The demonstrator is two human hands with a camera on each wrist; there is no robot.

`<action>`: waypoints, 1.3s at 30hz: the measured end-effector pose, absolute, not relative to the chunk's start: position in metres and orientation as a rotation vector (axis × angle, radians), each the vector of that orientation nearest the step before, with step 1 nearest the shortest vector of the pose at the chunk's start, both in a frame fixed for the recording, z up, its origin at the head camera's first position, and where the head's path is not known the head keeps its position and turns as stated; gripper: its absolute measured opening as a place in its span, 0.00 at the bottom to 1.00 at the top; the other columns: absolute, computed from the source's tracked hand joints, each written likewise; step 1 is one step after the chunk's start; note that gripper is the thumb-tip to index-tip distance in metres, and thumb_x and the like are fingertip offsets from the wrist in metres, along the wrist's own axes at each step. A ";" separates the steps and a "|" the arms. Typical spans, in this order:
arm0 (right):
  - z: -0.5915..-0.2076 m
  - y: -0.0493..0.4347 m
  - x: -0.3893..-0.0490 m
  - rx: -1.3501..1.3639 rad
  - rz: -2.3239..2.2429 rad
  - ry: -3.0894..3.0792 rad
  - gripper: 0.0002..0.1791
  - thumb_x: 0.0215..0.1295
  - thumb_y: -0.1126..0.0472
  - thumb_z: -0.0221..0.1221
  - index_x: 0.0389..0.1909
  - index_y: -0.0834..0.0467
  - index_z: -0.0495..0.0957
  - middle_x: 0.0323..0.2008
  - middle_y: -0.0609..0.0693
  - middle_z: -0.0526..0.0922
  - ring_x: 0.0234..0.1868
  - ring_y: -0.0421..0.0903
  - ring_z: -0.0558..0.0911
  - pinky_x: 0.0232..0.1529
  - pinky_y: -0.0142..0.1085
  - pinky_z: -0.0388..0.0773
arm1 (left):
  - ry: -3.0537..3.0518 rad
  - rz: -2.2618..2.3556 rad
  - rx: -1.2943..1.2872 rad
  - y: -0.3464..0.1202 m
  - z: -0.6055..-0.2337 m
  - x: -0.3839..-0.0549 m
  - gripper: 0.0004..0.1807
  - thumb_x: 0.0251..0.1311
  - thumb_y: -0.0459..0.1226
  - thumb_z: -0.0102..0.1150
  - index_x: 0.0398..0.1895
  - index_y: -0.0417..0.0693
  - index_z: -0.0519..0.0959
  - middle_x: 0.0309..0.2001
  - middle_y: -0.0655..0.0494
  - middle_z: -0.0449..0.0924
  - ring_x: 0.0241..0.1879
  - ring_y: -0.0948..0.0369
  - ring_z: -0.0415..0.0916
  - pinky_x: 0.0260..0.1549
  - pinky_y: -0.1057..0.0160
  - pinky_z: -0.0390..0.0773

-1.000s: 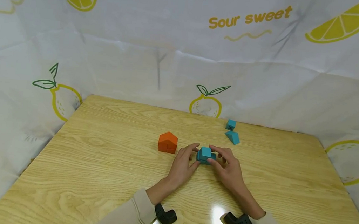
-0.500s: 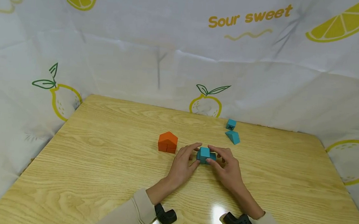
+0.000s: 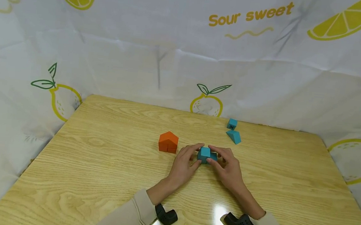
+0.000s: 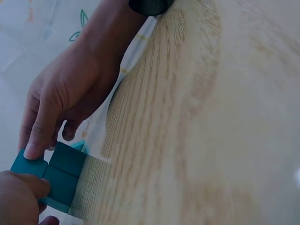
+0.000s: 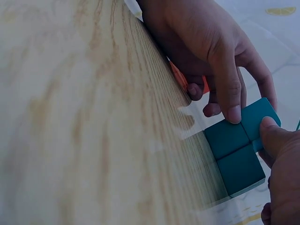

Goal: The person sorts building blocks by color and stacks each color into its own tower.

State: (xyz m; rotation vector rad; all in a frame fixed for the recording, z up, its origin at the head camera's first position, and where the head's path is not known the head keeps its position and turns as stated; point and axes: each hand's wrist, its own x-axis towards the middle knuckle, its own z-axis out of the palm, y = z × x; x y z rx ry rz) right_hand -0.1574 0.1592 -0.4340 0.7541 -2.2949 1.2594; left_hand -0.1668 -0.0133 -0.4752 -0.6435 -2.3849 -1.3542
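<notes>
A small blue cube (image 3: 205,152) sits on the left end of two blue blocks (image 3: 213,156) lying side by side on the table. My right hand (image 3: 229,169) pinches this upper cube between thumb and fingers, as the right wrist view shows with the thumb on the cube's (image 5: 259,115) face. On the other side, my left hand (image 3: 183,165) holds the left part of the stack. Its thumb presses near the joint between the upper cube and the lower block (image 5: 227,139). The far faces of the stack are hidden.
An orange house-shaped block group (image 3: 168,142) stands left of the hands. Farther back on the right lie a blue cube with a dark mark (image 3: 232,124) and a blue wedge (image 3: 234,137). A white lemon-print cloth (image 3: 133,70) hangs behind the wooden table (image 3: 101,148).
The upper blue cube has shifted slightly left, more in line with the left lower block. Both hands keep nearly the same place. The orange group and loose blue pieces stay put.
</notes>
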 end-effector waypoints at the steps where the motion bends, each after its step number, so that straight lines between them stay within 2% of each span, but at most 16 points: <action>1: -0.434 0.159 -0.157 0.756 1.260 -2.293 0.25 0.49 0.80 0.65 0.51 0.69 0.78 0.36 0.61 0.78 0.32 0.55 0.67 0.28 0.37 0.62 | -2.378 -1.355 -0.648 -0.013 -0.475 -0.167 0.29 0.56 0.29 0.65 0.62 0.50 0.71 0.51 0.52 0.76 0.40 0.55 0.71 0.36 0.64 0.74; 6: -0.435 0.159 -0.158 0.762 1.269 -2.282 0.25 0.48 0.81 0.65 0.51 0.70 0.78 0.38 0.62 0.79 0.33 0.56 0.68 0.29 0.37 0.63 | -2.363 -1.356 -0.659 -0.013 -0.476 -0.167 0.28 0.56 0.29 0.65 0.61 0.50 0.73 0.53 0.51 0.76 0.43 0.55 0.72 0.37 0.64 0.75; 19: -0.436 0.159 -0.158 0.759 1.310 -2.277 0.25 0.48 0.81 0.65 0.52 0.70 0.77 0.43 0.64 0.79 0.36 0.58 0.70 0.29 0.38 0.64 | -2.365 -1.342 -0.659 -0.013 -0.476 -0.167 0.28 0.56 0.28 0.66 0.60 0.51 0.74 0.51 0.53 0.76 0.40 0.55 0.71 0.36 0.63 0.73; 39: -0.435 0.159 -0.157 0.725 1.333 -2.314 0.24 0.51 0.79 0.65 0.52 0.69 0.77 0.42 0.64 0.78 0.38 0.58 0.70 0.32 0.39 0.63 | -2.370 -1.342 -0.662 -0.014 -0.477 -0.168 0.28 0.56 0.29 0.66 0.61 0.52 0.73 0.49 0.54 0.76 0.38 0.57 0.69 0.36 0.63 0.71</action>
